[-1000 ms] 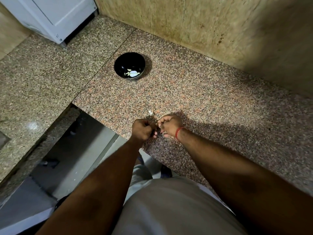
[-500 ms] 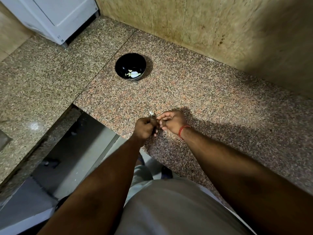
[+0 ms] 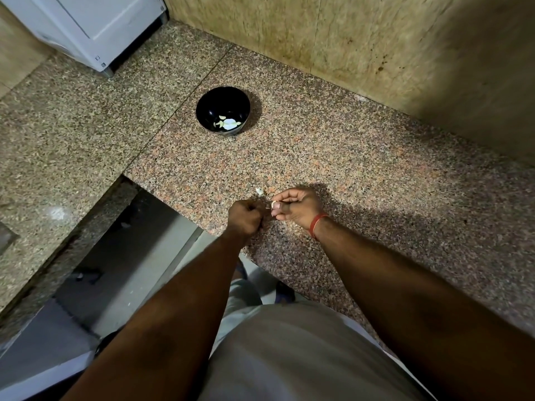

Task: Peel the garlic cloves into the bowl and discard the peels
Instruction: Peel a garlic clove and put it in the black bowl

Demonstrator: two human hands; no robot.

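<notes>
A black bowl (image 3: 223, 110) stands on the granite counter (image 3: 333, 157) and holds several pale garlic pieces (image 3: 228, 123). Near the counter's front edge my right hand (image 3: 298, 206) pinches a small pale garlic clove (image 3: 273, 204) between thumb and fingertips. My left hand (image 3: 244, 217) is a curled fist just left of it, fingertips toward the clove; a thin bit of peel seems pinched there, but it is too small to be sure. A small white scrap of peel (image 3: 259, 192) lies on the counter just beyond the hands.
A white appliance (image 3: 86, 27) stands at the back left corner. A tiled wall (image 3: 362, 47) runs behind the counter. A gap (image 3: 121, 256) drops to the floor left of my arms, beyond the counter's front edge. A second granite slab (image 3: 58, 134) lies on the left.
My hands have drawn slightly apart, the right one moving right with the clove. The white scrap on the counter now shows clear of the hands.
</notes>
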